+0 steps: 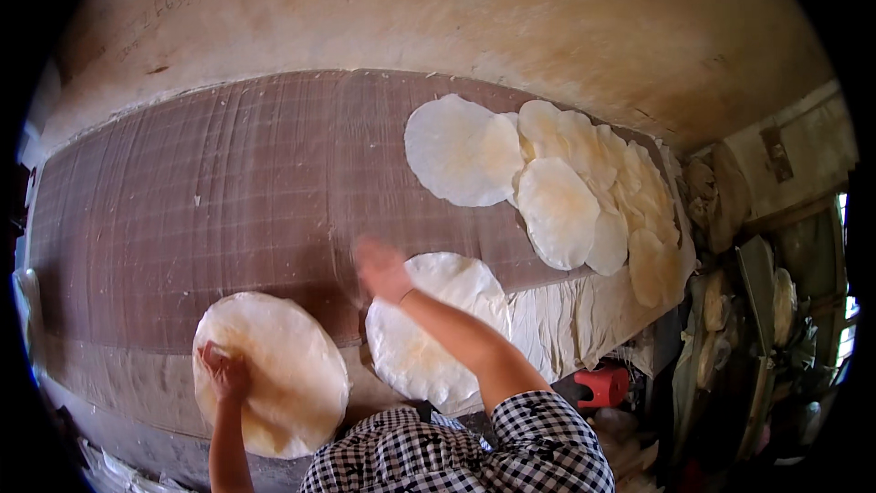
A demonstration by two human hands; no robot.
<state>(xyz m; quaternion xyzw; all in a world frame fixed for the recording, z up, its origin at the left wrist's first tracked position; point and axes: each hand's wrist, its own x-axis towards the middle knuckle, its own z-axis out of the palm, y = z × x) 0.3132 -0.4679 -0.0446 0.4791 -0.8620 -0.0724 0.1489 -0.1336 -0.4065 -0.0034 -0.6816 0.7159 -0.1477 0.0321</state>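
Note:
My left hand (225, 373) rests on top of a large, pale round flatbread (290, 374) at the front left. Its fingers lie bent against the surface, and no edge of the bread shows between them. My right hand (380, 268) is smeared by motion over the brown cloth, so its fingers cannot be made out. Under my right forearm lies a second whitish round flatbread (436, 333), partly hidden by the arm. Both rounds are thin-looking and slightly wavy at the rim, with yellowish patches on the left one.
A brown cloth (210, 192) covers the wide table. Toward the back right lie a single round (459, 148) and an overlapping heap of flatbreads (630, 192). Wrinkled pale cloth (561, 329) hangs at the right front, above a red plastic item (604, 387). A plastered wall (438, 18) borders the back.

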